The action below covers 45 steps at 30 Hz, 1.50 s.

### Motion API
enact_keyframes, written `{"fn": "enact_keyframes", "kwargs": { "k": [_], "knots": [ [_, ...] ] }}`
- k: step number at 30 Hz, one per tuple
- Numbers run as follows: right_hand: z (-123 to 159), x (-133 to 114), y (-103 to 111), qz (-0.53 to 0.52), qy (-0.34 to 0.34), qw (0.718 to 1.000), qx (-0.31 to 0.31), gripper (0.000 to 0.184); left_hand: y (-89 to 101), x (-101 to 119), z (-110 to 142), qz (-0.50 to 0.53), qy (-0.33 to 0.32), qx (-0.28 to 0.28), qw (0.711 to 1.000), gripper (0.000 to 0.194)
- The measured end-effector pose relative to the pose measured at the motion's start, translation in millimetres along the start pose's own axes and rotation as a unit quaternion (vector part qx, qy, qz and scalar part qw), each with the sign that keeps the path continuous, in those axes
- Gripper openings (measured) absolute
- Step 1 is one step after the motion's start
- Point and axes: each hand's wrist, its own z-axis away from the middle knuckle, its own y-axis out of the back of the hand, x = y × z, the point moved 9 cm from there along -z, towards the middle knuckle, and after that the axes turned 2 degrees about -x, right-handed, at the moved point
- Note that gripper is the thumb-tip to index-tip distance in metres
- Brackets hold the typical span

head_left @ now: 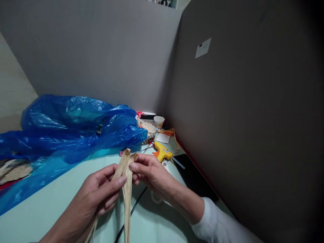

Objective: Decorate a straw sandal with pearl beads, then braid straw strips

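Long, pale tan strips of dried plant fibre (128, 194) hang between my hands above the table, with browned upper ends. My left hand (105, 189) is closed on them, thumb lying across the front. Higher up, my right hand (145, 168) pinches one strip near its top between thumb and fingers. The lower ends run down past the bottom edge of the view. Just beyond my right hand lies a yellow glue gun (162, 151) with a clear glue stick (178, 162) by its rear.
A large blue plastic bag (76, 118) spreads over the left side. At the back are a paper cup (159, 122), a woven basket (149, 130) and scissors (148, 147). A black cable (138, 200) crosses the pale green table (68, 199). Grey partitions (240, 118) enclose the back and right.
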Motion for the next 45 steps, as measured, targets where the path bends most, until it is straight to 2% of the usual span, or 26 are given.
{"fn": "enact_keyframes", "kwargs": {
  "k": [4,8,10,17,27,30,33,39,45],
  "knots": [
    [1,-3,-1,-0.01,0.015,1.0,0.005,0.04,1.1,-1,-2,0.008,0.004,0.002,1.0,0.031],
    [3,-7,-3,0.087,0.023,0.996,0.011,0.042,12.6,-1,-5,-0.018,-0.033,0.041,0.998,0.037],
    [3,-5,-5,0.109,0.006,0.994,0.0,0.047,15.0,-1,-7,-0.036,-0.041,0.04,0.998,0.037],
    [1,-9,1,0.082,0.01,0.997,-0.001,0.041,18.7,-1,-12,-0.069,-0.02,0.031,0.997,0.044],
    [-3,4,6,-0.032,-0.019,0.999,0.017,0.048,9.4,1,-7,0.033,0.004,0.002,0.999,0.044],
    [-2,0,8,-0.009,0.004,0.999,0.032,0.045,8.2,-3,-8,0.009,0.019,0.001,1.0,0.051],
    [0,-2,11,0.021,0.016,0.998,0.061,0.044,12.3,-6,-9,-0.043,0.026,0.027,0.998,0.055],
    [1,12,3,0.068,-0.018,0.997,0.032,0.049,19.7,-4,-12,-0.025,-0.004,0.056,0.998,0.051],
    [3,17,6,0.086,-0.027,0.994,0.064,0.046,18.9,-8,-16,-0.05,0.002,0.044,0.998,0.054]
  ]
}}
